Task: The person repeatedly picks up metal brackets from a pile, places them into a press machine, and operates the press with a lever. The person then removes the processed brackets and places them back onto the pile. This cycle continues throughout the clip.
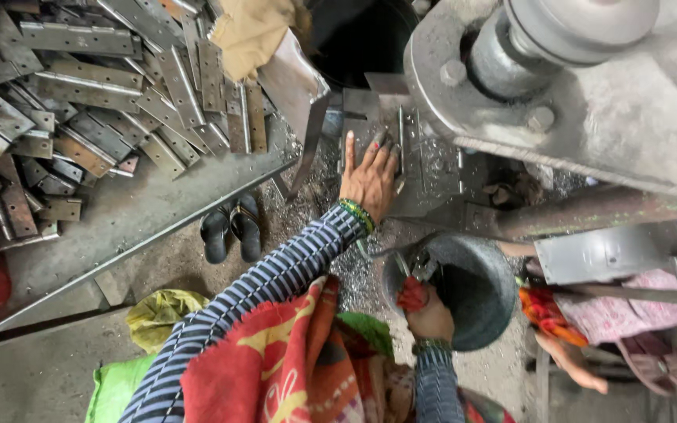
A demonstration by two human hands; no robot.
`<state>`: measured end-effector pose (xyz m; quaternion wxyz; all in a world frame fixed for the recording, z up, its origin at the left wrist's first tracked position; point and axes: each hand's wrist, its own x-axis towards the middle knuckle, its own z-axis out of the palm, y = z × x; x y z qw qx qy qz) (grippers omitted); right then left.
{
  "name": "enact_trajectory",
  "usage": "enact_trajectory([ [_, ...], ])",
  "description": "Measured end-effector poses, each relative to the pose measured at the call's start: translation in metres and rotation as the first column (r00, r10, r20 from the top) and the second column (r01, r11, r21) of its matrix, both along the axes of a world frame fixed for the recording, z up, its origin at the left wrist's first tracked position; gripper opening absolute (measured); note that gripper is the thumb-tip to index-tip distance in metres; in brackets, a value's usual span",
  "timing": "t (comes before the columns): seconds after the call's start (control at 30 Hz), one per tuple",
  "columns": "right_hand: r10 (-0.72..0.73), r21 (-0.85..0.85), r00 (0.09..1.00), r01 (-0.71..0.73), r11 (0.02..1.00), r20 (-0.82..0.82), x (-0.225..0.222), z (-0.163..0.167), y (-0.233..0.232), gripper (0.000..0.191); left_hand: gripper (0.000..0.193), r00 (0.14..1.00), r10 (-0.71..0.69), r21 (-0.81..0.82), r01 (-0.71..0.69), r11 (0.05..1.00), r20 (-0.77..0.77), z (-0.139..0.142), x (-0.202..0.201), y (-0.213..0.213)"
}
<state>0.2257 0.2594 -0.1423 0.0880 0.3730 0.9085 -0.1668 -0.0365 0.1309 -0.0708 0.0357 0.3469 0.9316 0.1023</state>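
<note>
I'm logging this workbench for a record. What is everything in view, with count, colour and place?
metal hinge plates: many, grey and rusty, piled on the bench upper left
press machine: one, grey, upper right
flat plate: one, grey, on the machine bed
bucket: one, dark grey, lower centre
sandals: one pair, dark, on the floor
sack: one, green, bottom left
left hand: pressing on the flat plate
right hand: at the bucket rim, gripping a red cloth
</note>
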Motion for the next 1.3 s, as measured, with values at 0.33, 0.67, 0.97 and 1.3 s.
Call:
enact_trajectory([
  [0.33,-0.058,-0.072,0.95,0.083,0.994,0.306,-0.005,0.055,0.023,0.056,0.073,0.995,0.014,-0.053,-0.008,0.999,0.102,0.001,-0.032,0.002],
  [0.67,-0.096,-0.126,0.995,0.1,0.987,0.033,0.005,-0.008,-0.003,0.049,0.076,0.993,-0.021,-0.017,0.023,1.0,0.114,0.016,-0.063,0.003],
  [0.97,-0.024,0.0,0.973,0.024,1.0,0.23,-0.01,0.074,0.003,0.051,0.081,0.988,-0.058,-0.037,0.064,0.997,0.141,0.047,-0.04,-0.02],
  [1.3,-0.104,-0.042,0.948,0.122,0.992,0.301,-0.017,0.096,-0.011,0.05,0.042,0.922,-0.329,0.2,0.368,0.908,-0.204,-0.003,0.061,-0.051],
])
